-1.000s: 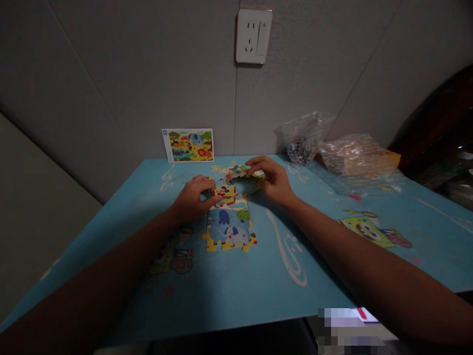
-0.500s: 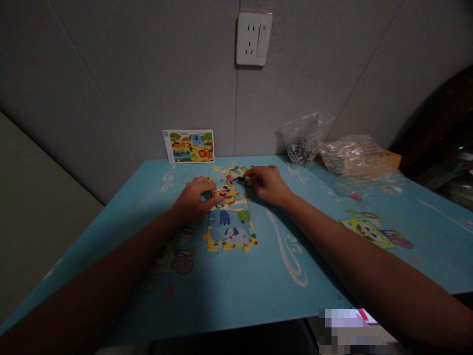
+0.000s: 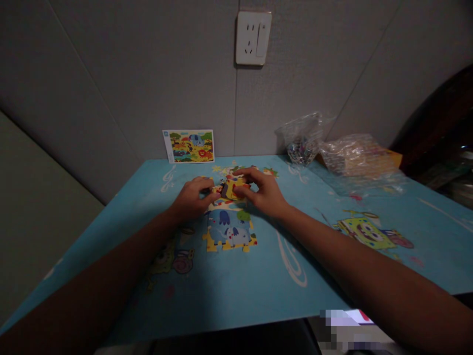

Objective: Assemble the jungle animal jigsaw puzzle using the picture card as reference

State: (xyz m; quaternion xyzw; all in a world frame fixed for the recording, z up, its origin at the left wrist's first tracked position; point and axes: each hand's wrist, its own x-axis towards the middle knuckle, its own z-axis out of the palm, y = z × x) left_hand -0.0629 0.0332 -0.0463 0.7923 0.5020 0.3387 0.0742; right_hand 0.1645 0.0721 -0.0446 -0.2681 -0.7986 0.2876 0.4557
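Note:
Partly joined jigsaw puzzle pieces [image 3: 231, 231] with blue elephants and a yellow lower edge lie flat on the table before me. Above them, my right hand [image 3: 264, 192] is closed on a yellow puzzle piece [image 3: 233, 189], thumb in front and fingers behind. My left hand [image 3: 194, 198] pinches the edge of another puzzle piece [image 3: 217, 189] with a small figure on it, just left of the yellow one. Whether the two pieces touch, I cannot tell. Loose puzzle pieces [image 3: 271, 172] lie behind my hands, partly hidden by them.
A picture card [image 3: 192, 146] of jungle animals leans on the wall at the back left. At the back right are a clear plastic bag [image 3: 303, 148] with small items and a yellow box under crumpled plastic wrap [image 3: 356, 155]. A blue cartoon-print cover [image 3: 236, 291] spans the table.
My right hand has come from the loose pieces at the back toward my left hand, bringing a yellow puzzle piece. My left hand has stayed almost in place.

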